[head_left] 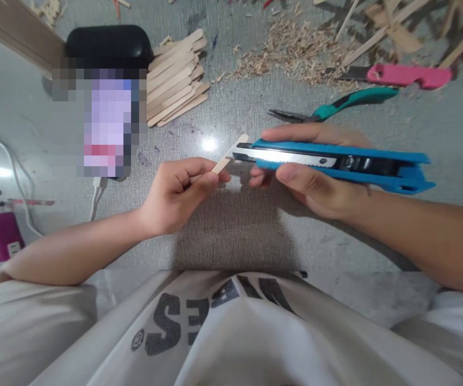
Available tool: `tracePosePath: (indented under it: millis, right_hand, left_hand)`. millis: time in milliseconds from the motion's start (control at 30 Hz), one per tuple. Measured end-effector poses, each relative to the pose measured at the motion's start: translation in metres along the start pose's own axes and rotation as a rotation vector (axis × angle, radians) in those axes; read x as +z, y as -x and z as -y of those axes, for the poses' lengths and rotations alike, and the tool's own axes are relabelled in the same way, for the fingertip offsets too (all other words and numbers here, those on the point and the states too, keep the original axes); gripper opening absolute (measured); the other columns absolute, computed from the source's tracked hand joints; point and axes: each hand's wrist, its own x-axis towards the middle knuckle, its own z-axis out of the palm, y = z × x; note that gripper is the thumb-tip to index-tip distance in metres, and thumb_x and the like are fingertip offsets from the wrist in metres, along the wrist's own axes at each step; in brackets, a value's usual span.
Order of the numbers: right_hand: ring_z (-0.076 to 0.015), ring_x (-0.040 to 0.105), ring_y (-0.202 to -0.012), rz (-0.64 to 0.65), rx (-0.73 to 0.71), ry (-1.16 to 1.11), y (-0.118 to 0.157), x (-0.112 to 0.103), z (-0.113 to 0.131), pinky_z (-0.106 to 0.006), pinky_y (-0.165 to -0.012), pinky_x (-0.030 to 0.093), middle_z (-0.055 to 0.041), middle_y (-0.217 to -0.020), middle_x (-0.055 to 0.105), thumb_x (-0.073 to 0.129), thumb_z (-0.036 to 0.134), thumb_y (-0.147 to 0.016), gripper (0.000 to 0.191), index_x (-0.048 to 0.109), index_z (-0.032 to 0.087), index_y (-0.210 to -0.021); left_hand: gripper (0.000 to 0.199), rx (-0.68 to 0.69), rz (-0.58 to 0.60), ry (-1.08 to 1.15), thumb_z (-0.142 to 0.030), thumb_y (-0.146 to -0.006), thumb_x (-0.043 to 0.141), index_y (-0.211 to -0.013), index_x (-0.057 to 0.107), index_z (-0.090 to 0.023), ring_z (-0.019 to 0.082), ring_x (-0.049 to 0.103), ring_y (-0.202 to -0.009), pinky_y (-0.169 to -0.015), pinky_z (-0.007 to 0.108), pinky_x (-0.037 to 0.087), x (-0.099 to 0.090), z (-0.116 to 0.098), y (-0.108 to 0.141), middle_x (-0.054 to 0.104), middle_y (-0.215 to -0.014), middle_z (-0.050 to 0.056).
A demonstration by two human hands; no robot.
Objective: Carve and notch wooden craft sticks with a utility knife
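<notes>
My left hand (pixel 183 190) pinches a wooden craft stick (pixel 237 147) between thumb and fingers, its rounded end pointing up and to the right. My right hand (pixel 315 182) is wrapped round a blue utility knife (pixel 344 161), the thumb along its near side. The knife's blade end lies against or just beside the craft stick; whether the edge touches the wood I cannot tell. Up and left of my hands lies a stack of craft sticks (pixel 177 86) on the grey textured table (pixel 235 230).
Wood shavings (pixel 291 51) are heaped at the back. Beyond my right hand lie green-handled pliers (pixel 352 102) and a pink-handled knife (pixel 410 76). On the left are a blurred phone (pixel 108 123) with a white cable (pixel 95 195), a black case (pixel 108 44) and a purple packet (pixel 0 236).
</notes>
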Motion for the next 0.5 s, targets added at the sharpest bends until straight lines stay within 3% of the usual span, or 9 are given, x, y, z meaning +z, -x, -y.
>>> tracePosePath:
  millis: [167, 367, 500]
  right_hand:
    - [-0.0194, 0.085, -0.072, 0.035, -0.1, 0.328, 0.005, -0.002, 0.011, -0.03, -0.071, 0.073, 0.0004, -0.101, 0.091, 0.092, 0.034, -0.098, 0.043, 0.086, 0.04, -0.14]
    - [-0.0267, 0.089, -0.094, 0.011, -0.145, 0.497, 0.011, 0.0, 0.014, -0.034, -0.073, 0.074, -0.0023, -0.104, 0.09, 0.09, 0.036, -0.098, 0.045, 0.086, 0.041, -0.143]
    - [-0.0289, 0.09, -0.098, 0.045, -0.135, 0.536, 0.012, -0.002, 0.017, -0.042, -0.089, 0.077, -0.0008, -0.103, 0.09, 0.092, 0.032, -0.094, 0.056, 0.083, 0.043, -0.148]
  left_hand:
    - [0.033, -0.001, -0.026, -0.039, -0.043, -0.11, 0.073, -0.1, 0.083, -0.014, 0.007, 0.028, -0.046, -0.044, 0.024, 0.021, 0.001, 0.001, 0.0, 0.037, -0.055, -0.008]
    - [0.034, 0.078, -0.052, -0.043, -0.044, -0.113, 0.072, -0.102, 0.083, -0.014, 0.006, 0.037, -0.045, -0.042, 0.023, 0.024, 0.005, 0.002, 0.002, 0.05, -0.056, -0.006]
    - [0.032, 0.068, -0.067, -0.088, -0.046, -0.114, 0.073, -0.105, 0.082, -0.017, 0.009, 0.049, -0.046, -0.044, 0.024, 0.035, 0.007, -0.001, 0.005, 0.064, -0.059, -0.002]
